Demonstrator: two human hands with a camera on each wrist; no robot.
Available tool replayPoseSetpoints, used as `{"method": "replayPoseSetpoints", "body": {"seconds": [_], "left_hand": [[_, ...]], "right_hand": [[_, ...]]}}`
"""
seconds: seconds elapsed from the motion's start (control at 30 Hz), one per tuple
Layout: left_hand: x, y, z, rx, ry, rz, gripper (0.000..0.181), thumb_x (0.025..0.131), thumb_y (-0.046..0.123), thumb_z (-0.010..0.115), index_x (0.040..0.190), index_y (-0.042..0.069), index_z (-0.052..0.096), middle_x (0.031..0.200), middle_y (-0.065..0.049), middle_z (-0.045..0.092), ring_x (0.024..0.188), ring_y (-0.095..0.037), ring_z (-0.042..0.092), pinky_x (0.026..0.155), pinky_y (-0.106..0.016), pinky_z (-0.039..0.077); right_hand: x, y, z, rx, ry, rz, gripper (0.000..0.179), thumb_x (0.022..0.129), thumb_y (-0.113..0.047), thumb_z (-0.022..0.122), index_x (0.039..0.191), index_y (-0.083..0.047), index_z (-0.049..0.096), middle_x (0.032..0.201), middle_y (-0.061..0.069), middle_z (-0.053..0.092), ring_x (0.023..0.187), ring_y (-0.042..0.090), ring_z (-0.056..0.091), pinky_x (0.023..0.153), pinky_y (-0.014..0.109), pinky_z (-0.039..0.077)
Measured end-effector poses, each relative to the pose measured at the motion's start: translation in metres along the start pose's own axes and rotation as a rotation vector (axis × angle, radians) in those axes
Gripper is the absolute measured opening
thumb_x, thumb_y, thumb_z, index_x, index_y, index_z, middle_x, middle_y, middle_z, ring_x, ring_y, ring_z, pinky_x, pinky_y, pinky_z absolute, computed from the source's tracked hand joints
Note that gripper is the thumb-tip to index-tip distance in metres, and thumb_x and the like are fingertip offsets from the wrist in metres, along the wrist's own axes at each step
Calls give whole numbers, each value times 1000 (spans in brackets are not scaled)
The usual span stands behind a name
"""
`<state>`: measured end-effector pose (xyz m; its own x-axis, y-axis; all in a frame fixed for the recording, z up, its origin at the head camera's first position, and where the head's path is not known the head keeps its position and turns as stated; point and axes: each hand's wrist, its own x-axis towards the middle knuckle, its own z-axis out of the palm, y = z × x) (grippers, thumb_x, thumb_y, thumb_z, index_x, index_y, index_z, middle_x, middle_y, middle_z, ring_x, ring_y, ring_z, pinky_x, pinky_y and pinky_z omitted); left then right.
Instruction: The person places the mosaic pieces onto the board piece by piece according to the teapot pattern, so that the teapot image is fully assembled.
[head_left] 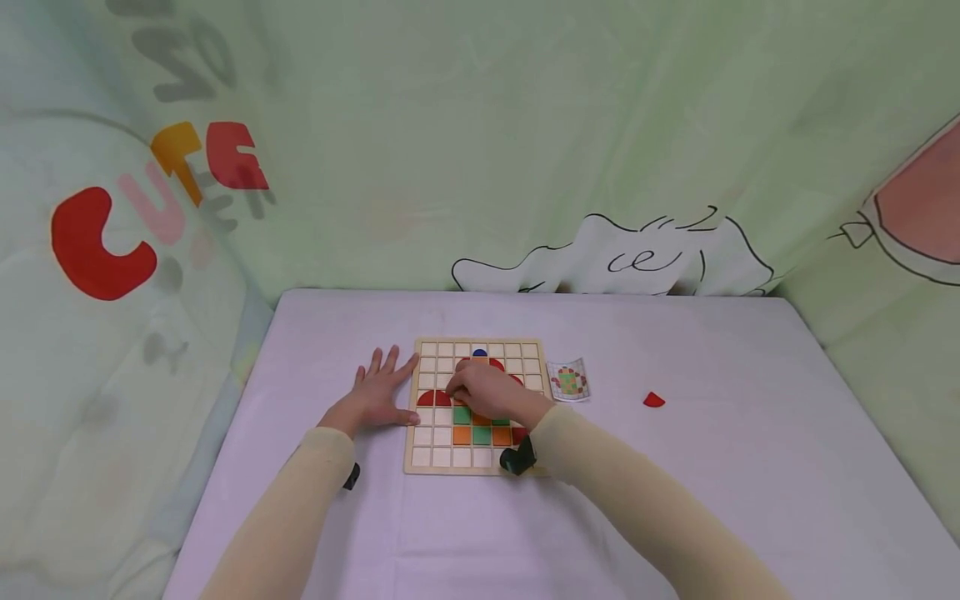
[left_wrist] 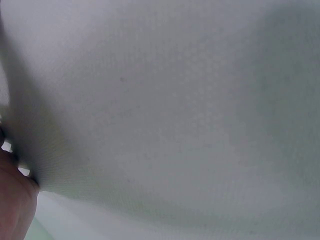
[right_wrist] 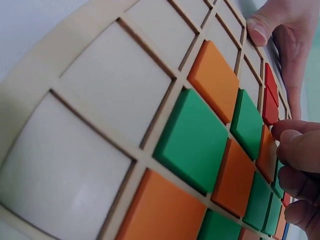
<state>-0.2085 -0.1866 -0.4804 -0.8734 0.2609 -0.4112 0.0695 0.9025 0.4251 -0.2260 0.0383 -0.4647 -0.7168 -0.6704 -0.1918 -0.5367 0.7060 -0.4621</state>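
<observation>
A wooden grid board [head_left: 450, 471] lies on the table with colored tiles set in its cells. My left hand [head_left: 377, 395] lies spread at the board's left side, its thumb and index finger touching the frame. Over the middle of the board, my right hand [head_left: 486, 390] has its fingers bent and their tips together, beside two red curved tiles [head_left: 434, 398]. In the right wrist view those fingertips touch the corner of an orange tile [right_wrist: 266, 152]; whether a piece sits between them is hidden. Green tiles [right_wrist: 192, 140] and orange tiles alternate below. A blue tile [head_left: 480, 353] is near the top.
A small printed pattern card [head_left: 568, 380] lies against the board's right side. Farther right, a loose red quarter-round piece [head_left: 654, 400] rests on the pale tablecloth [head_left: 750, 467]. Printed curtains stand behind and beside the table. Mostly blurred cloth fills the left wrist view.
</observation>
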Motion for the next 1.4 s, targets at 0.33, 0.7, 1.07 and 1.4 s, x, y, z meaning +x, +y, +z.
{"method": "replayPoseSetpoints", "body": {"seconds": [0.33,0.7,1.07,1.4], "left_hand": [[-4,2,1,-11,-4,8,106,85,39,83,165,18,17,172,-20,-3,158,-45,-11,126,-65,-1],[-5,3,2,-6,5,7,105,85,38,83,165,17,17,172,-20,-3,158,-45,-11,126,-65,-1],[-1,-1,5,-4,-1,14,106,86,39,82,165,17,16,172,-19,-5,158,-44,-13,126,-64,-2],[-1,1,1,2,4,18,107,85,40,82,165,17,16,172,-20,-4,158,-45,-12,125,-65,-1]], "right_hand": [[-7,0,0,9,17,5,21,102,-10,61,116,-7,78,111,7,70,101,20,61,98,35,55],[-55,44,-19,75,186,143,20,100,-8,64,115,-5,76,107,8,70,94,20,60,89,37,57],[-135,120,-32,128,363,358,24,100,-3,61,120,0,73,114,18,69,97,28,61,82,41,54],[-196,172,-31,127,434,539,29,101,-11,60,124,6,66,110,23,64,92,30,57,70,30,49]]}}
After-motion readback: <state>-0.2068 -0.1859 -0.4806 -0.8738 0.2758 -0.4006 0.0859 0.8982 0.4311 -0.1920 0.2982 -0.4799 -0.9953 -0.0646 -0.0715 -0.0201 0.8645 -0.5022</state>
